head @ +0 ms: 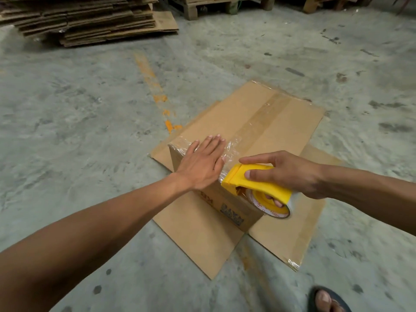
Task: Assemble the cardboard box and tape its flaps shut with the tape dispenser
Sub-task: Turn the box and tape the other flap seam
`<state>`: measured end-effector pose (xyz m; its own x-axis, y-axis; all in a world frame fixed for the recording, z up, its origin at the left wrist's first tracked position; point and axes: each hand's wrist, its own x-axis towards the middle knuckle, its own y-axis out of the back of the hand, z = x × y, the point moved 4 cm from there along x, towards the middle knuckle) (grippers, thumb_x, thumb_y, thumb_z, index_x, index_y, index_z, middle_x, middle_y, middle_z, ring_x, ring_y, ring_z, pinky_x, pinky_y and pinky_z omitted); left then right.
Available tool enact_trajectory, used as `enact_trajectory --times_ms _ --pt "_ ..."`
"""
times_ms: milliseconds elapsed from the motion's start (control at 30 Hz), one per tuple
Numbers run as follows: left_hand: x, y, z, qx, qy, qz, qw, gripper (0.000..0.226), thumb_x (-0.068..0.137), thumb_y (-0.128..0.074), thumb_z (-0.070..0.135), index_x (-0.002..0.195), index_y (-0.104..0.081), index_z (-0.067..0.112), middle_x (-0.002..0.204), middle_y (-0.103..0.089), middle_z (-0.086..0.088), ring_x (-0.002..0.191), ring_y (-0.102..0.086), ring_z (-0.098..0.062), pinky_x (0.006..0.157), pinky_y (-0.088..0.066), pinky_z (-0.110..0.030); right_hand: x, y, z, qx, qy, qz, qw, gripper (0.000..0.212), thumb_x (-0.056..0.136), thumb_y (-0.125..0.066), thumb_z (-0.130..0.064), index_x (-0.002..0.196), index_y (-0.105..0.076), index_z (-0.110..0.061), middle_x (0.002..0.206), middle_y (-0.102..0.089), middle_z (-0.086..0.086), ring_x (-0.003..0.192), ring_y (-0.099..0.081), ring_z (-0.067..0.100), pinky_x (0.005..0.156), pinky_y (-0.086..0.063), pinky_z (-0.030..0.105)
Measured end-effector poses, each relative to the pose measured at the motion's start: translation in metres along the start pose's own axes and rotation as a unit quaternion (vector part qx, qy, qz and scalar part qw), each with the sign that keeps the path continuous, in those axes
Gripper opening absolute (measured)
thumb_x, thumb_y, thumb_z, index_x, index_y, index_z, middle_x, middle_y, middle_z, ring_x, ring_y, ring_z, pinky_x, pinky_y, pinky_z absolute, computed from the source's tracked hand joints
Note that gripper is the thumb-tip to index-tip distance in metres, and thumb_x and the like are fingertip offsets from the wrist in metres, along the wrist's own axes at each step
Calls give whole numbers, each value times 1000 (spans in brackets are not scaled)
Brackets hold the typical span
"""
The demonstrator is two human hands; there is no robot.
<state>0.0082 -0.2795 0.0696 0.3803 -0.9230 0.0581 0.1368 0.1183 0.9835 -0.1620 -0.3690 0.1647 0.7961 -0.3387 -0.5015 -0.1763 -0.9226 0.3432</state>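
Left forearm reached to the cardboard box (pixel 245 140) on the concrete floor (pixel 67 120), left hand (pixel 202 161) flat and spread on its taped edge, right hand (pixel 290 172) clamped on the tape dispenser (pixel 254 183); uneven pull risked wrinkling or tearing the tape (pixel 263 115).

- Illumination: even, soft and moderately bright, with a slight greenish-grey cast over the mottled grey concrete floor (pixel 78 122).
- Shadows: faint, soft-edged; none sharply defined.
- Glare: small white highlights on the crinkled clear packing tape (pixel 231 146) along the near top edge of the brown cardboard box (pixel 258 122).
- Distortion: wide-angle curvature evident; the bare left forearm (pixel 78 224) swells toward the lower left corner.
- Focus: centre acceptably sharp; the stack of flattened brown cardboard sheets (pixel 85 19) at upper left and the wooden pallets (pixel 225 5) along the top edge are soft, darker, lacking fine detail.
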Motion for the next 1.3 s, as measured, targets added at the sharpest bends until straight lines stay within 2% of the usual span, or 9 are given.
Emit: enact_trajectory --times_ms 133,267,333,433,533,700,900,1100,1300 --pt "-5 -2 -7 8 -23 -2 1000 56 103 -12 45 156 -6 28 164 -3 5 150 0 -14 121 -2 -39 -1 -4 -4 22 -11 -31 999 44 89 -69 -26 132 -59 -35 104 -72 19 41 -58 20 46 -54 30" --pt "-2 -2 -11 9 -38 -9 999 56 102 -9 46 156 -6 32 164 -3 6 150 1 -14 121 -1 -39 -20 9 7 -2 -7 -11 1000 43 90 -68 -27 131 -59 -36 87 -72 4 41 -59 10 45 -50 23" --pt "-2 -2 -9 8 -46 -7 999 55 102 -9 46 155 -5 33 164 -3 6 150 1 -13 121 -1 -39 -40 19 22 25 -31 -16 999 41 89 -68 -26 128 -61 -38 85 -73 14 42 -56 21 43 -50 25" --pt "3 3 -7 13 -40 -21 999 57 101 -9 47 155 -4 33 164 -2 6 150 2 -14 121 -1 -40 -62 27 45 54 -55 5 997 41 84 -70 -29 123 -64 -41 81 -73 14 47 -58 33 45 -53 31" --pt "15 11 9 36 -41 -81 995 60 102 -14 47 156 -1 26 164 5 1 150 6 -22 120 2 -47 -63 26 55 23 -44 50 998 35 83 -73 -32 116 -68 -42 96 -76 8 74 -67 47 58 -59 41" --pt "31 1 83 55 -161 -114 979 59 102 -15 47 156 -3 26 164 4 2 150 6 -22 120 0 -50 -60 26 55 -11 -35 76 996 37 87 -71 -28 123 -66 -36 92 -67 -4 45 -60 0 41 -46 14" --pt "24 -8 73 59 -170 -108 978 63 94 0 54 154 3 36 163 8 10 150 10 -17 120 3 -46 -45 16 33 2 -7 48 999 38 89 -70 -24 126 -66 -28 80 -65 -2 41 -58 0 39 -46 15" --pt "19 5 13 48 -130 -112 984 52 103 -10 47 153 1 41 163 6 12 150 7 -18 121 0 -41 -12 -6 21 -22 22 34 999 41 86 -73 -35 126 -64 -36 103 -69 0 66 -62 12 51 -50 19" --pt "16 10 -4 59 -108 -103 987 52 103 -12 46 154 1 41 163 6 12 150 7 -17 120 0 -40 -23 -20 35 53 26 32 998 45 90 -69 -27 134 -59 -29 108 -70 5 47 -61 2 49 -51 17"
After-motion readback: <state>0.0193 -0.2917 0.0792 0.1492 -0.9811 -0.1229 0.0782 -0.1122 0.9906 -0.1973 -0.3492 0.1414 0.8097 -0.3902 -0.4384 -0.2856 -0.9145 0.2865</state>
